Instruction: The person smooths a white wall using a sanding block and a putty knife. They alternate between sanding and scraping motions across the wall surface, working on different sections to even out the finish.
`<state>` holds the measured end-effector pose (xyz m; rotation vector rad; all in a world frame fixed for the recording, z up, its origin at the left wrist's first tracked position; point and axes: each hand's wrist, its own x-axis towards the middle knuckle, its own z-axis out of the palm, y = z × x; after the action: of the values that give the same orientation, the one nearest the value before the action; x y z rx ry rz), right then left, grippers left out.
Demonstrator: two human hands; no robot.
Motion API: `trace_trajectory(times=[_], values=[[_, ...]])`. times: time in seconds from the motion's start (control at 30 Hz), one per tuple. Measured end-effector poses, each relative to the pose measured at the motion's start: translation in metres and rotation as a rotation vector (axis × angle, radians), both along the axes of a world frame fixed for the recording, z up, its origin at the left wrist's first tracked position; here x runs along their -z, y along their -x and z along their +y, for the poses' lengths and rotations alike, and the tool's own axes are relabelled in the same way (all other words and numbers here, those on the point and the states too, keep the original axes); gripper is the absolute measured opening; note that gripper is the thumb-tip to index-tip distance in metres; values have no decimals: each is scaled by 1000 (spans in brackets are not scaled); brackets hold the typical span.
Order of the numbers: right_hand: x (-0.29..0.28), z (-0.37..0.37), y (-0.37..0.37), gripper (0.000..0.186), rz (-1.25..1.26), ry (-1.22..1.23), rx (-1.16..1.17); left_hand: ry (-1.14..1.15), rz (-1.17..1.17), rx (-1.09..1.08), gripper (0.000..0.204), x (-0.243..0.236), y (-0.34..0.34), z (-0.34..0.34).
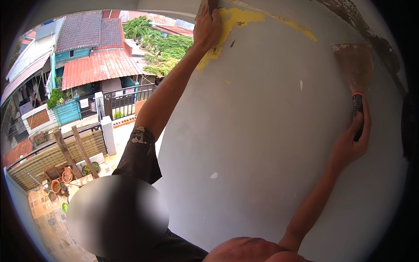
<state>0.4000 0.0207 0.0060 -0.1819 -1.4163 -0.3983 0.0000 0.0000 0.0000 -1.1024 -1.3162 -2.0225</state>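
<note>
My right hand (352, 139) is closed round the dark handle of a wide scraper (355, 72). Its broad, stained blade points up and lies close to the grey wall (248, 126) at the right. Up at the wall's left edge, my left hand (207, 29) reaches high with its fingers round a brown, flat-edged piece (211, 4), mostly cut off by the picture's top, so its kind is unclear. Just right of that hand, a ragged yellow patch (238, 22) shows on the wall. Small white spots (214, 175) mark the grey surface lower down.
A rough brown band (353, 19) runs along the wall's upper right edge. Far below on the left lie a tiled yard (43, 214), clay pots (66, 174), leaning wooden planks (65, 150) and a metal fence (131, 96). Houses stand beyond. A blurred round area covers the lower left.
</note>
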Motion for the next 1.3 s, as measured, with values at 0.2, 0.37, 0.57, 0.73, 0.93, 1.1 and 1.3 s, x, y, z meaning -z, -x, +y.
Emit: trace_trajectory(times=[0.2, 0.37, 0.57, 0.73, 0.93, 1.1, 1.3], values=[[-5, 3, -4, 27, -40, -28, 80, -43, 375, -164, 58, 4, -1, -3], [-17, 12, -8, 29, -112, 10, 120, -182, 234, -191, 57, -22, 28, 8], [-3, -1, 0, 29, -101, 40, 234, -52, 843, -274, 53, 8, -32, -2], [-2, 13, -12, 29, -101, 29, 244, -221, 314, -218, 53, -40, 28, 7], [-2, 18, -19, 29, -142, 17, 188, -41, 811, -296, 55, 6, -50, 2], [-2, 20, -17, 30, -191, -68, 170, -131, 397, -268, 57, -25, -14, 8], [-4, 20, -18, 30, -248, -87, 153, 88, 980, -228, 56, 20, -84, -9]])
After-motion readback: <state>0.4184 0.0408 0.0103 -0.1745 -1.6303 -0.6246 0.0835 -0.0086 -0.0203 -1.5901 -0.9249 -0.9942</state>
